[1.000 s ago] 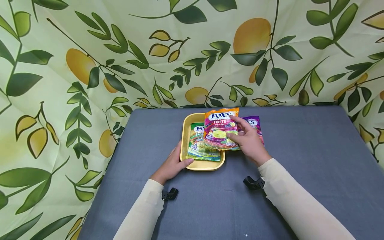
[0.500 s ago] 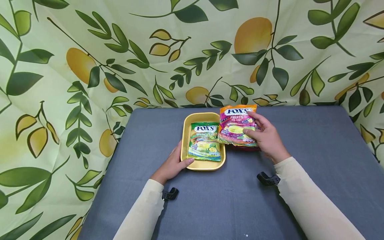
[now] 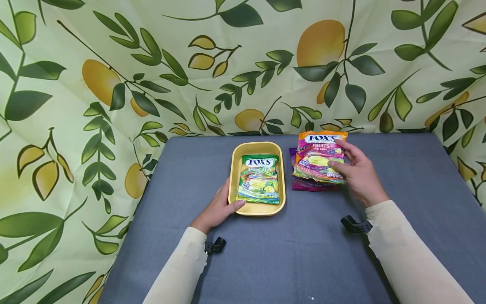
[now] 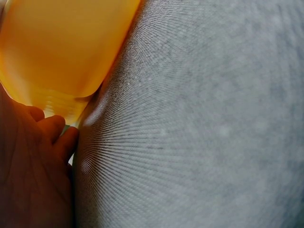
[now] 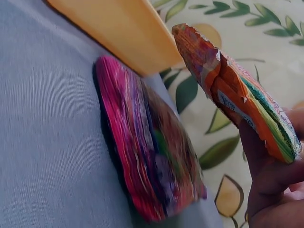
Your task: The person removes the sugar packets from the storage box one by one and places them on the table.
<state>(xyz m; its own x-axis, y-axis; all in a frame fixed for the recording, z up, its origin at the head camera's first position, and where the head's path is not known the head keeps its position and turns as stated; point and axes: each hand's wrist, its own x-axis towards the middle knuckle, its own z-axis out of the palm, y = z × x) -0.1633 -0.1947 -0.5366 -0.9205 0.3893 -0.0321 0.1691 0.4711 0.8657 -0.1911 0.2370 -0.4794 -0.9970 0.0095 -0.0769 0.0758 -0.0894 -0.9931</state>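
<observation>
My right hand point(image 3: 360, 177) pinches an orange and pink bag of Fox's Fruits candy point(image 3: 319, 147) between thumb and fingers. Just above the table, this bag overlaps a purple candy bag point(image 3: 309, 185) lying to the right of the yellow tray point(image 3: 262, 210). From the right wrist view, the held candy bag point(image 5: 237, 95) shows edge-on, apart from the purple bag point(image 5: 147, 142) below. A green Fox's Spring Tea candy bag point(image 3: 260, 179) lies flat inside the tray. My left hand point(image 3: 217, 211) holds the tray's left side, thumb at the near rim and fingers along the outer wall.
A dark grey-blue cloth covers the table point(image 3: 265, 261). Behind it and down the left side hangs a leaf-and-fruit patterned curtain point(image 3: 212, 97). Each wrist wears a small black camera mount point(image 3: 215, 245).
My right hand has carried the orange candy bag rightward, from above the tray to over the purple bag. The green bag is now fully uncovered. My left hand stays at the tray.
</observation>
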